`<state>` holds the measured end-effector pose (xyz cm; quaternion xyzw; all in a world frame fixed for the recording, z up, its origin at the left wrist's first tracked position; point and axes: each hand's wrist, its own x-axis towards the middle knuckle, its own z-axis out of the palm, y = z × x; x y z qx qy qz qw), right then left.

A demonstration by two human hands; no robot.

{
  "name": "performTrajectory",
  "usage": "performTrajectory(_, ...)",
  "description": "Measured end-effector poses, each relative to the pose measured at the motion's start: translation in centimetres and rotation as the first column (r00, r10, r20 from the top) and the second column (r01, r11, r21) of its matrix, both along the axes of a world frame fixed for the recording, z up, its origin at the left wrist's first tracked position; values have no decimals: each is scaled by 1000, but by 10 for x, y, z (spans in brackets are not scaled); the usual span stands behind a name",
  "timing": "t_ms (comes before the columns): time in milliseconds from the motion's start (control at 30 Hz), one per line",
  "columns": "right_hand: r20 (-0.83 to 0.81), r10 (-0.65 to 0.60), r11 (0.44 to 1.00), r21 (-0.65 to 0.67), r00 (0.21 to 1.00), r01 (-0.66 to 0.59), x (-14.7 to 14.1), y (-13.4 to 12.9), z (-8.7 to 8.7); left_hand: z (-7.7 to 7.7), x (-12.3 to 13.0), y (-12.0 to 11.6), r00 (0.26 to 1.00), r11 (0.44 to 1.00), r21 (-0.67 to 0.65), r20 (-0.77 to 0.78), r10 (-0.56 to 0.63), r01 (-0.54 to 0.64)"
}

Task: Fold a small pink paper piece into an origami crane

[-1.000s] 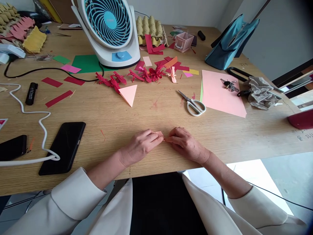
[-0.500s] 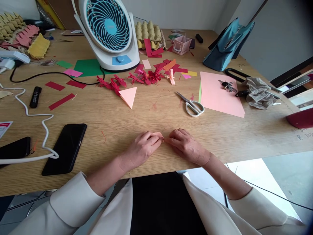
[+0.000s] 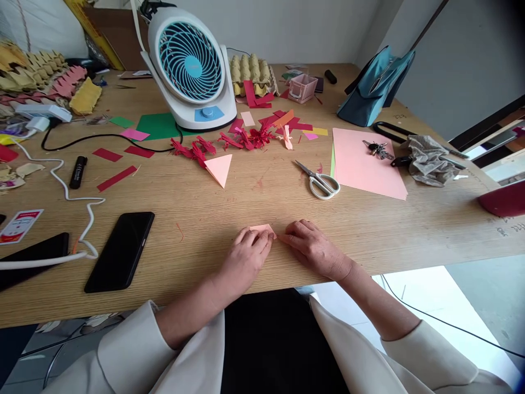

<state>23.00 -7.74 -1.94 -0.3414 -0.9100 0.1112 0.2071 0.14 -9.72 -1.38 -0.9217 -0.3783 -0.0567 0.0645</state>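
A small piece of folded pink paper [image 3: 261, 227] lies on the table near its front edge. My left hand [image 3: 248, 256] is closed over it, fingertips pressed together on its lower side and covering much of it. To its right, my right hand [image 3: 314, 249] rests on the table with fingers curled and held together, their tips at the paper's right corner. Whether a bit of the paper is pinched there is mostly hidden. Beyond my hands lie white-handled scissors [image 3: 322, 183], partly spread, and a pale pink paper triangle [image 3: 220, 168].
Crumpled red paper pieces [image 3: 250, 138] lie before a white fan [image 3: 192, 65]. Pink sheets [image 3: 365, 169] with keys [image 3: 379, 149] on top are at the right, near a blue bag [image 3: 373, 90]. At left are a phone [image 3: 120, 251], a marker [image 3: 77, 172] and a white cable [image 3: 88, 219].
The view has shifted slightly, so the table's things appear lower and those at left further right. My left hand has turned a little, and more of the pink paper shows above its fingers.
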Motion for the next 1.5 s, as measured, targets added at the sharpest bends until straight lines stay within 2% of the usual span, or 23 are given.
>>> performTrajectory(367, -91, -147, 989, 20, 985, 150, 6, -4, -5, 4, 11, -13, 994, 994, 9, -33, 107, -107)
performTrajectory(633, -174, -174, 984, 0, 969, 177, 6, -1, -9, -3, 7, -18, 978, 983, -2, 101, 181, -181)
performTrajectory(733, -198, -187, 982, -36, 962, 183, 5, 0, -8, -2, 3, -10, 973, 988, -64, 175, 151, -142)
performTrajectory(933, -196, -161, 978, -161, 967, 130, 1, 10, 1, 9, -1, 18, 941, 962, -269, 335, 51, 43)
performTrajectory(1100, -120, -87, 965, -255, 989, 54, -6, 30, 14, 11, 6, 43, 946, 957, -284, 323, 33, 64)
performTrajectory(1200, -76, -19, 946, -324, 997, -6, -9, 45, 20, 7, 9, 55, 949, 957, -285, 311, 40, 54)
performTrajectory(1300, -87, 54, 936, -343, 995, -81, -8, 57, 20, -2, 8, 59, 913, 955, -287, 405, 46, 79)
performTrajectory(1400, -152, 62, 928, -355, 986, -113, -4, 61, 16, -10, 4, 57, 851, 947, -294, 523, 48, 127)
performTrajectory(1500, -176, 38, 928, -359, 984, -100, -2, 61, 12, -12, 2, 57, 821, 933, -322, 569, 57, 158)
